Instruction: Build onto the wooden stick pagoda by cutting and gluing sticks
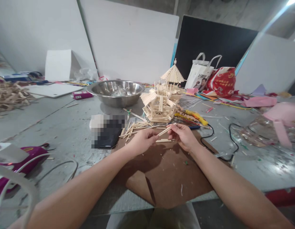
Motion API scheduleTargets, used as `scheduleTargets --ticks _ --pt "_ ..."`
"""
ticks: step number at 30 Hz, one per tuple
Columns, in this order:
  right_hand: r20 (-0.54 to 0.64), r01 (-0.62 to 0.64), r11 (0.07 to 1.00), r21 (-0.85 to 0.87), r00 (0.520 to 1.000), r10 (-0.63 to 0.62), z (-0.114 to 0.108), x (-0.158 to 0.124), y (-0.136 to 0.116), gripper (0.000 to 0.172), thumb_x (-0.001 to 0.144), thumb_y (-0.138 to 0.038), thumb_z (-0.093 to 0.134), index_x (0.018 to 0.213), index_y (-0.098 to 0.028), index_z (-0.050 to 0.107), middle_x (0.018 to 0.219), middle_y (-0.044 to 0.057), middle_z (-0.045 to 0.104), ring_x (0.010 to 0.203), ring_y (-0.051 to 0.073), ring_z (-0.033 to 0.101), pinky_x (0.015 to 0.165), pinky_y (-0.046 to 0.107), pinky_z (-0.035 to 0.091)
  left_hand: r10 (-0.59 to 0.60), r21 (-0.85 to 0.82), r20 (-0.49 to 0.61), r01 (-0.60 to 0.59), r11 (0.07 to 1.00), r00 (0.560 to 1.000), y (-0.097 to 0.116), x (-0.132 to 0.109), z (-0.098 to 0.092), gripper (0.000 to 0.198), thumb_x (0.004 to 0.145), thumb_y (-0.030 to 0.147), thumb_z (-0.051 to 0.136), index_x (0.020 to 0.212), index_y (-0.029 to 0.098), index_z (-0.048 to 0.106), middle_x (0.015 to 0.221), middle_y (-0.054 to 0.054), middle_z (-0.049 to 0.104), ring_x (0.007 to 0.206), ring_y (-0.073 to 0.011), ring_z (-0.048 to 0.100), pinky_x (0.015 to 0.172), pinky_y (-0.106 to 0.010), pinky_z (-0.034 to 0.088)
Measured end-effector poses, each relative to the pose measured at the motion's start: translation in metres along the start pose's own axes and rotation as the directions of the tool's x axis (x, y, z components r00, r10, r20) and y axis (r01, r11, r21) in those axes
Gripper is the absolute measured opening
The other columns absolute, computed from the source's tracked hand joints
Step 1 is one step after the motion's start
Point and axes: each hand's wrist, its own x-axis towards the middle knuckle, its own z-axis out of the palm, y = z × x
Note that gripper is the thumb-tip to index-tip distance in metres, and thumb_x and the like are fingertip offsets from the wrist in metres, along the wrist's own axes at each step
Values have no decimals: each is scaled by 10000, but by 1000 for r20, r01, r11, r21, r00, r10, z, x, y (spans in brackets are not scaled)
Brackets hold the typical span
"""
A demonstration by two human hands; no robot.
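Note:
Between my two hands is a short bundle of thin wooden sticks, slanting up to the right. My left hand pinches its lower left end, and the fingers of my right hand are closed on the upper right end. Just below, a few more sticks lie on the brown sheet. Behind my hands stands a pagoda-like model built of sticks, with a pointed roof. A pile of loose sticks lies beyond my left hand.
A steel basin stands behind left, near a dark phone. To the right lie a yellow-handled tool and a black cable. Bags stand at the back right. A purple device with cords sits left.

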Motion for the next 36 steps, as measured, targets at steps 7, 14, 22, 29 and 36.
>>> scheduleTargets --ticks 7,14,22,29,36 --pt "-56 -15 999 44 998 17 2 0 0 201 617 -333 636 692 -146 622 529 -29 584 420 77 537 458 206 464 131 286 -164 -81 955 978 4 -1 4 258 756 258 361 617 149 549 532 13 488 510 -83 400 506 -192 278" --pt "-68 -8 998 57 998 12 3 -1 1 200 614 -324 640 693 -142 622 531 -26 592 426 81 549 451 194 467 182 373 -174 -106 922 968 0 -2 6 274 775 258 350 645 152 567 546 0 518 510 -84 416 505 -184 273" --pt "-70 12 998 56 997 -8 4 -1 1 192 620 -314 638 702 -140 623 529 -25 592 434 87 555 471 206 472 199 362 -205 -114 925 958 -1 -2 7 267 773 251 369 699 149 604 597 -18 578 530 -87 458 520 -184 295" --pt "-77 11 999 53 997 -6 4 -2 1 195 617 -318 639 703 -144 623 533 -24 593 435 86 553 470 205 465 199 384 -205 -108 917 958 -1 -3 7 278 774 253 366 671 152 603 573 -14 573 525 -89 458 523 -187 296" --pt "-84 0 1000 7 996 0 0 0 -1 228 610 -350 636 700 -142 614 541 -22 590 418 81 536 447 202 444 185 345 -218 -102 933 958 -2 -1 4 291 770 266 365 596 151 569 511 8 513 477 -75 395 492 -187 275"
